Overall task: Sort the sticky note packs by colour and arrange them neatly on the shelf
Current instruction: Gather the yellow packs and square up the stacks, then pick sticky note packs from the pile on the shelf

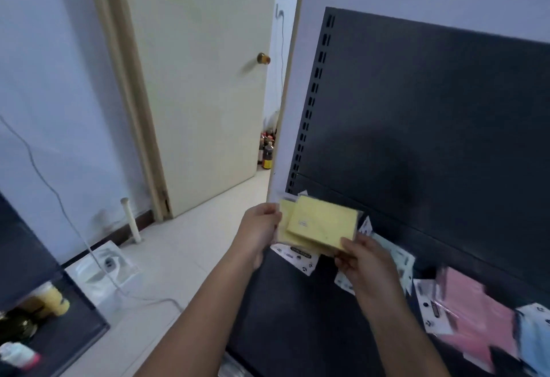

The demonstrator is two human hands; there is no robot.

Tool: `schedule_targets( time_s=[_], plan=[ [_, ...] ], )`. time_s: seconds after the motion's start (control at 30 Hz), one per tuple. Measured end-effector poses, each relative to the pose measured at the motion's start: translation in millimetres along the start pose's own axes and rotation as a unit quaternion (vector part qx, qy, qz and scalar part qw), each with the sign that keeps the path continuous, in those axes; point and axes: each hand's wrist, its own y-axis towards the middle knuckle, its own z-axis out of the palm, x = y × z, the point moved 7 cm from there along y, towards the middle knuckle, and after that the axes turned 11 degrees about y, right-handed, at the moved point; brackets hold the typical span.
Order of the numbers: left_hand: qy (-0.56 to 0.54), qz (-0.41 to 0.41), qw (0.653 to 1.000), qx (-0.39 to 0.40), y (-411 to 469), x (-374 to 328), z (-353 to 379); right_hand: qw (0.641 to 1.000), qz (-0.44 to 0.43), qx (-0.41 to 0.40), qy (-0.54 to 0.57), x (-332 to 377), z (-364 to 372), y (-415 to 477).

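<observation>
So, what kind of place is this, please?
Probably a small shop or its stockroom: a dark slotted shelf unit holds packaged sticky notes, bottles stand behind an ordinary room door.

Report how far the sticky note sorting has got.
Early stage. Nothing looks arranged yet. In hand: the left hand and right hand hold the yellow packs together above the dark shelf. Left: a pink pack, a blue pack and a pale pack lie loosely overlapped there.
</observation>
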Motion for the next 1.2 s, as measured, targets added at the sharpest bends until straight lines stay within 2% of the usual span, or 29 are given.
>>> schedule_targets(
  time_s=[0.1, 0.23, 0.37, 0.43, 0.5, 0.67, 0.8, 0.87, 0.97, 1.07, 1.13, 1.2],
  plan=[
    [0.027, -0.012, 1.000, 0.002, 31, 0, 11, 0.998, -0.025, -0.017, -0.047, -5, 5, 14],
    [0.142, 0.013, 0.988, -0.054, 60, 9, 20, 0.980, -0.106, -0.037, -0.167, 1, 5, 26],
    [0.246, 0.096, 0.962, -0.067, 64, 6, 31, 0.895, -0.173, -0.029, -0.409, 1, 4, 39],
    [0.291, 0.117, 0.947, -0.067, 64, 4, 34, 0.852, -0.163, -0.038, -0.496, -3, 2, 45],
    [0.316, 0.127, 0.938, -0.066, 66, 3, 35, 0.828, -0.137, -0.038, -0.542, -6, 1, 48],
    [0.314, 0.136, 0.938, -0.046, 61, -4, 36, 0.839, -0.124, -0.025, -0.529, -1, 2, 46],
    [0.311, 0.166, 0.930, -0.100, 46, -12, 33, 0.855, -0.160, -0.019, -0.492, 14, -9, 22],
    [0.322, 0.208, 0.915, -0.125, 32, -19, 41, 0.863, -0.186, -0.026, -0.470, 27, -22, 6],
    [0.334, 0.290, 0.888, -0.123, -5, -29, 77, 0.865, -0.215, -0.045, -0.451, 43, -55, -20],
    [0.342, 0.361, 0.865, -0.070, -53, -29, 134, 0.846, -0.252, -0.085, -0.462, 61, -109, -52],
    [0.356, 0.389, 0.850, -0.001, -87, -21, 181, 0.830, -0.248, -0.128, -0.483, 71, -157, -77],
    [0.381, 0.422, 0.819, 0.077, -126, -6, 234, 0.814, -0.235, -0.178, -0.500, 80, -214, -109]
  ],
)
